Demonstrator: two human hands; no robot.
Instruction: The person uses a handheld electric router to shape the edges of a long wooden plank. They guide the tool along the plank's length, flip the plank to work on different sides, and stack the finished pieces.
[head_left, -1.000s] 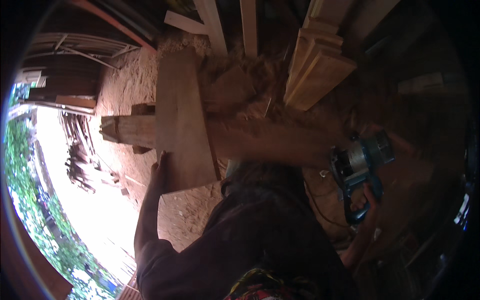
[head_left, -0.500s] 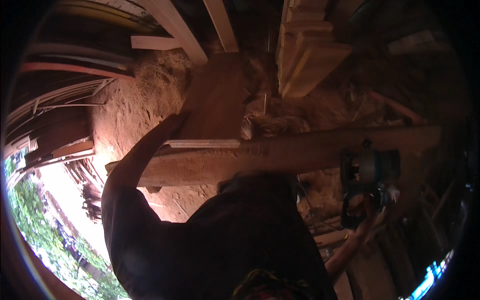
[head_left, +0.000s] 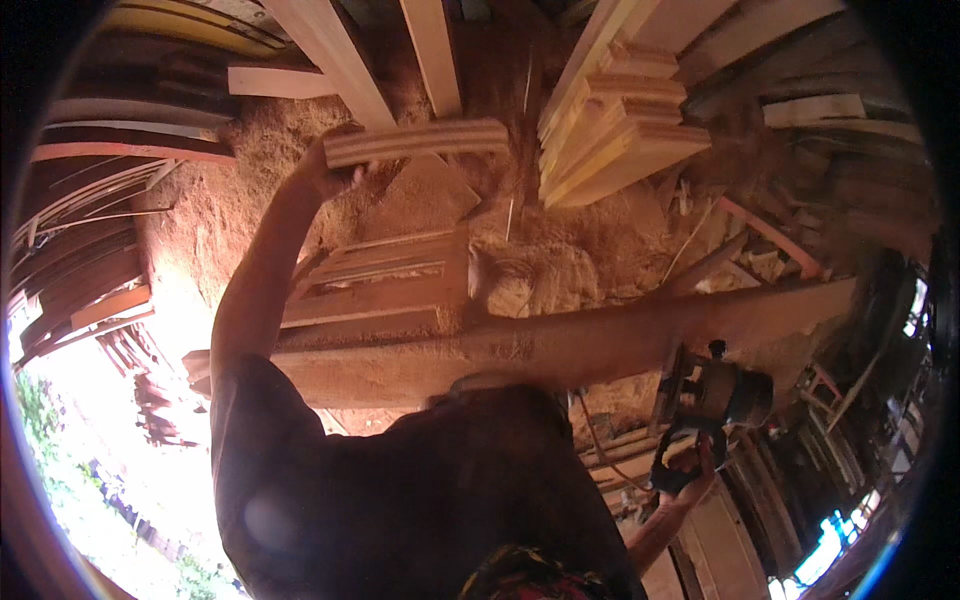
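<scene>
Head view: looks down over the forearms onto a wooden beam (head_left: 560,345), which runs from left to right just beyond the body.
Left hand (head_left: 335,175): arm extended past the beam; fingers curled around the left end of a board (head_left: 420,142).
Board: raised on the far side of the beam, long axis roughly level, striped edge toward the camera. Contact with the timbers behind it cannot be told.
Right hand (head_left: 685,478): fingers clenched around the loop handle of a power tool (head_left: 715,390).
Power tool: dark, rounded body, small black knob (head_left: 717,348) at its upper end; positioned at the near side of the beam, right of the body. Contact with the beam cannot be told.
Cord (head_left: 594,425): thin, lying left of the power tool.
Slats (head_left: 375,295): grouped beyond the left half of the beam, nearer the body than the board.
Stack (head_left: 625,140): several thick planks, ends toward the body, right of the board.
Red bar (head_left: 775,237): slanted beyond the right part of the beam.
Ground (head_left: 270,165): reddish brown, covered in loose, grainy material.
</scene>
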